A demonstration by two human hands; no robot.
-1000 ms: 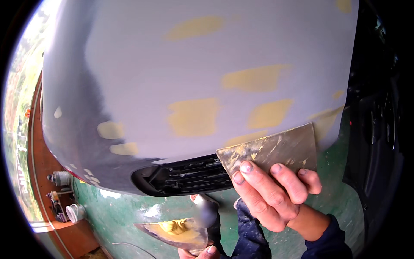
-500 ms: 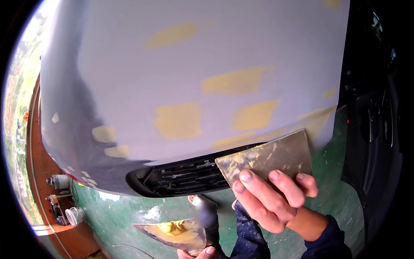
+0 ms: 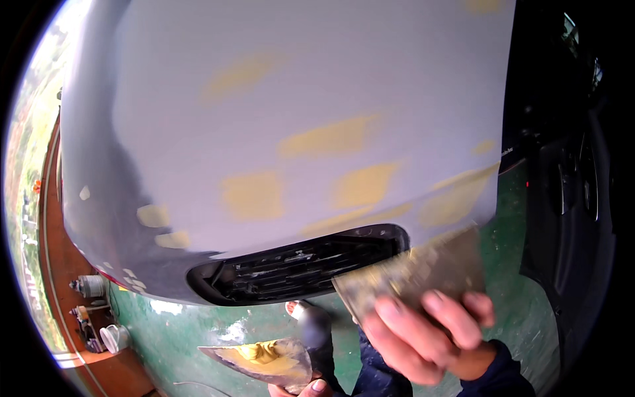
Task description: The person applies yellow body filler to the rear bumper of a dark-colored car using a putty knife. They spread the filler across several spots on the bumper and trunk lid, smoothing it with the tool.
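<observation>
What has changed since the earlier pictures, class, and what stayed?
The right hand and its wide spreader have moved down in view, uncovering the right end of the black recess. The grey panel sits further left in view. Both grips are unchanged: the left hand still holds the putty-loaded spreader.

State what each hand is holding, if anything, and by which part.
The right hand holds a flat spreader by its lower part, fingers across its face; the left hand holds a putty-loaded plate by its lower-right end.

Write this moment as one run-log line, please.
left hand: holds plate with yellow paste | right hand: holds flat scraper | panel: grey, yellow patches
</observation>
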